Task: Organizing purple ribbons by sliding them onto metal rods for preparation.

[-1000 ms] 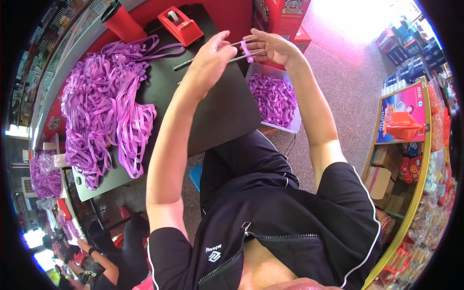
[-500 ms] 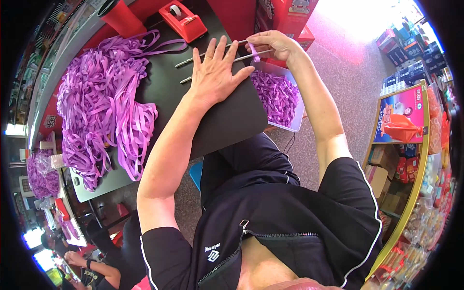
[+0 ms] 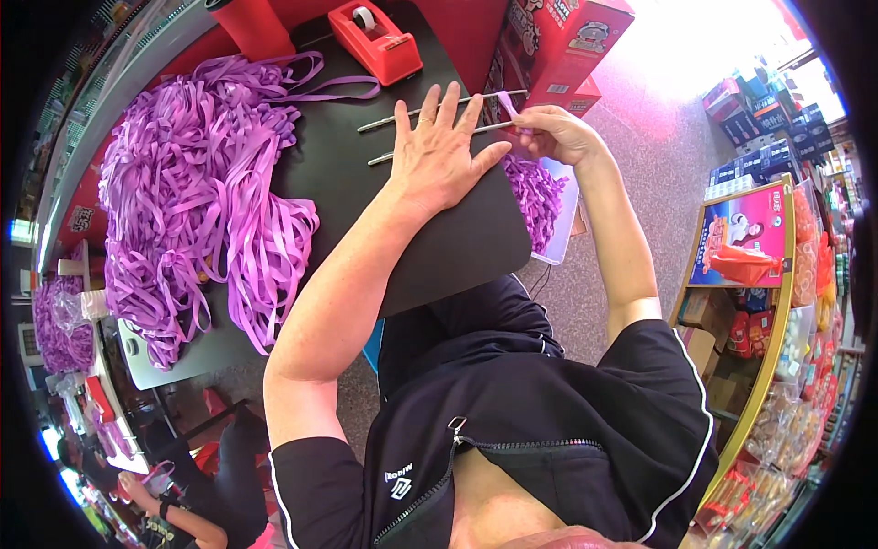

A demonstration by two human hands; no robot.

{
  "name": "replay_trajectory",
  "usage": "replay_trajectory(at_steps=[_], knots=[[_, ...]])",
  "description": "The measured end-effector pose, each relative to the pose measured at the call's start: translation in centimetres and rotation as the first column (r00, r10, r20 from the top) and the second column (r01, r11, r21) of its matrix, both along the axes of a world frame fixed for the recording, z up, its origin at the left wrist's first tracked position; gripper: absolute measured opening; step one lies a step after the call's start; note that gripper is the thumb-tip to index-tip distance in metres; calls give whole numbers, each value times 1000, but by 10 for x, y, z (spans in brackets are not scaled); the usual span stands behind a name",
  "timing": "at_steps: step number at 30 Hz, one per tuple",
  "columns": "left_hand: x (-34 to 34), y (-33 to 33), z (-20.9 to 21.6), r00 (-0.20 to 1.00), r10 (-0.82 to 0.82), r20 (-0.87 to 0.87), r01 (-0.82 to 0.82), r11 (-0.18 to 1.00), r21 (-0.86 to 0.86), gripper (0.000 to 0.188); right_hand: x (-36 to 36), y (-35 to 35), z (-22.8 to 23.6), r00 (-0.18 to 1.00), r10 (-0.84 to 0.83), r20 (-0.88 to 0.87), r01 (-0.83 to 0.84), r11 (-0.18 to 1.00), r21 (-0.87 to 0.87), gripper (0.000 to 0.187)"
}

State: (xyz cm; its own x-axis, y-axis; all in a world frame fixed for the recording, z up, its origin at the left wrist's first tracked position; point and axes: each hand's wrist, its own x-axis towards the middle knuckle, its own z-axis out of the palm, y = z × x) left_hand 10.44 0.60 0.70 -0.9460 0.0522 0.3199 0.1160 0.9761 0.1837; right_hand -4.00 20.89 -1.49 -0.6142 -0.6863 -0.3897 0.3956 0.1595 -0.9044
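Observation:
My left hand [image 3: 441, 156] lies flat, fingers spread, on the black tabletop [image 3: 448, 247], pressing down on two thin metal rods [image 3: 384, 122]. At the right ends of those rods my right hand [image 3: 553, 134] pinches a short piece of purple ribbon [image 3: 508, 103]. A big heap of purple ribbon strips [image 3: 192, 210] covers the left side of the table, apart from both hands.
A red tape dispenser [image 3: 377, 38] stands at the table's far edge, a red cup [image 3: 256, 23] to its left. A box of purple ribbon pieces [image 3: 541, 197] sits on the floor by the table's right edge. Red cartons [image 3: 558, 46] and shelves of goods [image 3: 759, 238] stand to the right.
My left hand has come down from holding the rods in the air and now lies flat on them on the table. My right hand stayed at the rod ends with the ribbon.

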Motion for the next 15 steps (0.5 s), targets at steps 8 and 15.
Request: replay_trajectory(at_steps=[8,15], knots=[[1,0,3,1000,2,15,-1,1000,-10,76,-2,-14,31,998,-63,-1,62,997,-39,37],[2,-1,3,1000,2,3,-2,1000,-19,75,-19,-36,25,973,23,-228,-11,998,54,31]])
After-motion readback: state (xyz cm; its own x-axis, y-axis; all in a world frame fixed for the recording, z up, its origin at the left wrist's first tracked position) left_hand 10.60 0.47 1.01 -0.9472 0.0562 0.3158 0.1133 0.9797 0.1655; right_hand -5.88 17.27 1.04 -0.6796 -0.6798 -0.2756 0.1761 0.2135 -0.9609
